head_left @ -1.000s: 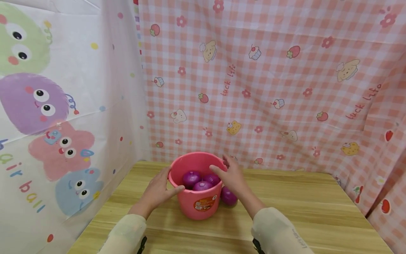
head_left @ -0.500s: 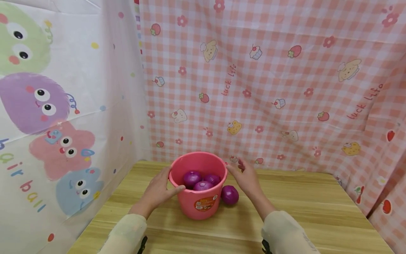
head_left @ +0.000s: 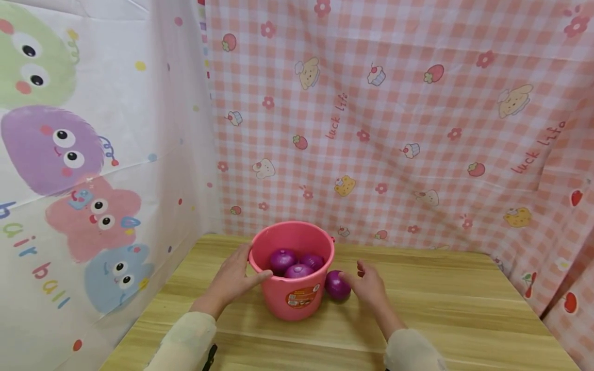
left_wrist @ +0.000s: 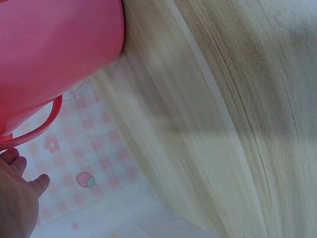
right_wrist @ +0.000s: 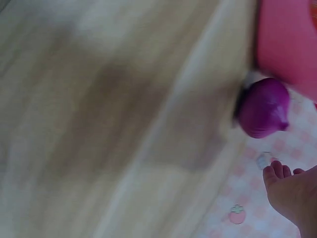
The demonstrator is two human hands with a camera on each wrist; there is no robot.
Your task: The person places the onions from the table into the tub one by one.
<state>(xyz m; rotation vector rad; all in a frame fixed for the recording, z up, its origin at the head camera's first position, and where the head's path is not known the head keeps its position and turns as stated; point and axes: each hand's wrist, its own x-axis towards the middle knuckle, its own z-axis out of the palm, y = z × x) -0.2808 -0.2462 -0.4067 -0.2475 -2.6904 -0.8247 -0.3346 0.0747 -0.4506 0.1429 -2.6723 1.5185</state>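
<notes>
A pink bucket [head_left: 293, 301] stands on the table with purple onions [head_left: 298, 271] inside; three show. My left hand [head_left: 232, 278] rests against its left side, thumb at the front rim and fingers along the outside. In the left wrist view, those fingers [left_wrist: 18, 162] lie close below the bucket's handle [left_wrist: 42, 131]. Another purple onion [head_left: 337, 286] sits on the table just right of the bucket. Beside that onion is my right hand [head_left: 369, 288], fingers loosely bent and holding nothing. The right wrist view shows a gap between the onion [right_wrist: 265, 108] and the hand [right_wrist: 292, 193].
The wood-grain table [head_left: 441, 304] spreads to both sides of the bucket. A pink checked cloth [head_left: 394, 118] hangs at the back, and a white cartoon-printed cloth [head_left: 153, 103] hangs along the left.
My right hand has left the bucket's right rim and come down and to the right, beside the loose onion. The left hand and bucket stay in place.
</notes>
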